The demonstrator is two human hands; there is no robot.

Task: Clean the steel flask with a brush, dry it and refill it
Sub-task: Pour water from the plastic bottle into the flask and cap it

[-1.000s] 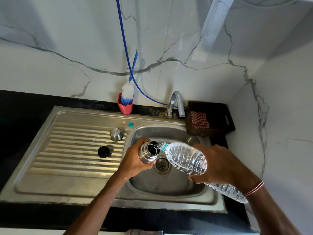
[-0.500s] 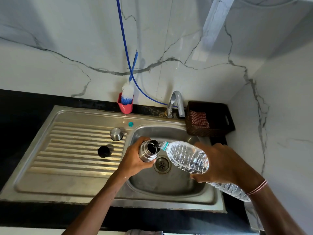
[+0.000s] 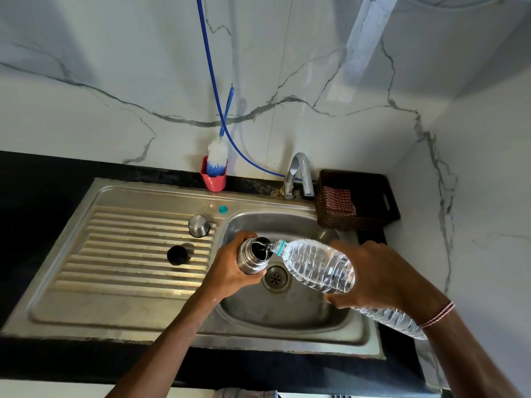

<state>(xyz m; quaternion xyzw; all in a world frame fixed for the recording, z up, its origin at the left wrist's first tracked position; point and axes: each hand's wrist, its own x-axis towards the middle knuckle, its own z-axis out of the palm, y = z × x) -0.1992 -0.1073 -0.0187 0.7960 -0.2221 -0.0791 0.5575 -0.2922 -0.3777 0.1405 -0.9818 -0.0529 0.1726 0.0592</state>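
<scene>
My left hand grips the steel flask, which is held upright with its mouth open over the sink basin. My right hand holds a clear plastic water bottle tilted down to the left, its neck at the flask's mouth, and water runs into the flask. The flask's steel cup and black stopper stand on the ribbed drainboard. The blue-and-white bottle brush stands in a pink holder at the back.
A chrome tap stands behind the basin, fed by a blue hose. A dark wicker basket with a red checked cloth sits at the back right. A small teal cap lies on the sink rim. Marble walls close in behind and to the right.
The bottle's rear end has risen a little, so the bottle is tipped slightly more. The flask and my left hand stay where they were.
</scene>
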